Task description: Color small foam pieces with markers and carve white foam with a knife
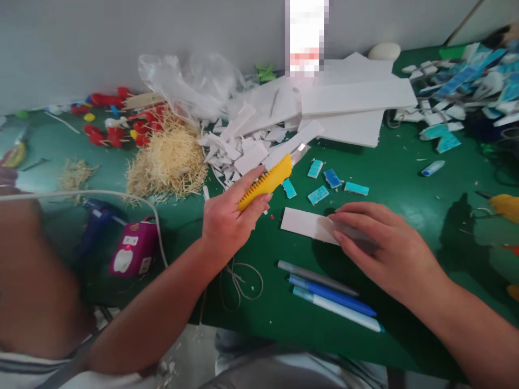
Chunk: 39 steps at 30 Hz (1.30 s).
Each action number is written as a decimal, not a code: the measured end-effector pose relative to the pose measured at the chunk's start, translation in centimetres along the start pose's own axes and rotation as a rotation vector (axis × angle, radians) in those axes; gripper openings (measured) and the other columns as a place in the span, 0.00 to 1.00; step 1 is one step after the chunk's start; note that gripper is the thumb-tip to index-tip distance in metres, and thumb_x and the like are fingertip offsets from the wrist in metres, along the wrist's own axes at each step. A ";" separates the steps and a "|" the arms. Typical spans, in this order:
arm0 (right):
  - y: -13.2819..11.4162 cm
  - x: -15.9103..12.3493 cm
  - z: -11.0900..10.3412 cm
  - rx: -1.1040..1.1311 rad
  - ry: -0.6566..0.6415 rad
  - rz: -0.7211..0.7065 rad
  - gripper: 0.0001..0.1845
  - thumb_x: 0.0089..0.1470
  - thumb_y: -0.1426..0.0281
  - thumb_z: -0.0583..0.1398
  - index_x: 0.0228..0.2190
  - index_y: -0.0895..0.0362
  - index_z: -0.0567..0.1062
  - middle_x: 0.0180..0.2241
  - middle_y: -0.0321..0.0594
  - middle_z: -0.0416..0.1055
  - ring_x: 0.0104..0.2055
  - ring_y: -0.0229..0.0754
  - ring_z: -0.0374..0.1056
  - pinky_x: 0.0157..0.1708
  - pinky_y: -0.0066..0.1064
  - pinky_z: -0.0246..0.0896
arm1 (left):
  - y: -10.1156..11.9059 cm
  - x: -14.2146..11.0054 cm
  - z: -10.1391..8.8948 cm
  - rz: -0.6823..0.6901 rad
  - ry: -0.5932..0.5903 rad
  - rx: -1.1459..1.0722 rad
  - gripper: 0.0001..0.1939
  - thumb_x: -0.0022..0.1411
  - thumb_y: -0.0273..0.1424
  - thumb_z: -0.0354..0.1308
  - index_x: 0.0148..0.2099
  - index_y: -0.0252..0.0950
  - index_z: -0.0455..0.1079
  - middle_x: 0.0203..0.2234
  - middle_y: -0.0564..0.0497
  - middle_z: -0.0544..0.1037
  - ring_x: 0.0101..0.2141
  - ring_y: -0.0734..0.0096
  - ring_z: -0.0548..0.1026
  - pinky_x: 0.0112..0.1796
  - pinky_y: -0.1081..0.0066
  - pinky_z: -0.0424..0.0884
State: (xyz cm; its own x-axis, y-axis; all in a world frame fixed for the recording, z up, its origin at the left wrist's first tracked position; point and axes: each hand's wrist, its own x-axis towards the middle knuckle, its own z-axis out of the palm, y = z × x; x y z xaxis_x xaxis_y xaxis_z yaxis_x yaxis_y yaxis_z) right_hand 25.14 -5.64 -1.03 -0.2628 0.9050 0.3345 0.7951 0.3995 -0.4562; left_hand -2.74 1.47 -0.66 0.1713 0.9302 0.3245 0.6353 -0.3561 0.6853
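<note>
A yellow utility knife (267, 181) is gripped in my left hand (231, 216), its blade end pointing up and to the right, off the table. My right hand (377, 237) has its fingers and thumb closed on a white foam board strip (304, 222) that lies low over the green table. Part of the strip is hidden under that hand. Just beyond it lie several small blue painted pieces (318, 195). Nearer to me a grey pen (316, 276), a blue pen (332, 294) and a white marker (338, 309) rest side by side.
White foam sheets (344, 102) and scraps (247, 154) lie at the back, beside shredded straw (170, 156) and a plastic bag (194, 81). Blue and white offcuts (470, 81) pile up at right. At left are a purple power socket (133, 248) with a white cable and another person's arm (36, 281).
</note>
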 end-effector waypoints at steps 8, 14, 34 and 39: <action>-0.4 0.1 0.1 -0.032 0.014 -0.047 0.12 0.68 0.66 0.62 0.49 0.52 0.83 0.46 0.47 0.84 0.44 0.51 0.80 0.40 0.44 0.80 | 0.3 -0.1 -0.4 -0.016 -0.050 0.030 0.20 0.76 0.39 0.60 0.66 0.43 0.76 0.37 0.53 0.90 0.33 0.68 0.88 0.31 0.74 0.83; -0.1 0.2 0.0 -0.057 -0.049 -0.043 0.13 0.65 0.63 0.65 0.50 0.50 0.84 0.47 0.47 0.83 0.44 0.52 0.78 0.39 0.46 0.79 | 0.2 -0.2 -0.3 0.003 -0.083 0.040 0.20 0.78 0.40 0.58 0.67 0.43 0.74 0.40 0.52 0.90 0.33 0.68 0.88 0.30 0.74 0.83; -0.1 1.2 -0.6 -0.215 -0.053 -0.116 0.18 0.69 0.62 0.62 0.52 0.60 0.80 0.43 0.51 0.82 0.40 0.50 0.76 0.36 0.42 0.75 | 1.2 0.9 -1.4 0.489 -0.029 0.206 0.29 0.72 0.26 0.59 0.73 0.40 0.68 0.37 0.52 0.90 0.24 0.71 0.84 0.29 0.74 0.80; 0.1 1.1 -0.5 -0.200 -0.070 -0.104 0.17 0.68 0.63 0.62 0.53 0.60 0.80 0.43 0.51 0.82 0.40 0.50 0.75 0.37 0.41 0.75 | 1.3 0.6 -1.2 0.502 -0.059 0.218 0.18 0.74 0.27 0.57 0.64 0.35 0.72 0.39 0.50 0.90 0.28 0.73 0.86 0.34 0.78 0.82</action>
State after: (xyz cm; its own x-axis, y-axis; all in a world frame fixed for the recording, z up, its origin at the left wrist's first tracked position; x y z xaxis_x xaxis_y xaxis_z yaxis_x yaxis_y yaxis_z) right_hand 25.25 -4.63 -0.29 -0.3808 0.8711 0.3100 0.8524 0.4607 -0.2474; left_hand -2.70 1.49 1.24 0.5313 0.6567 0.5353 0.6052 -0.7363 0.3026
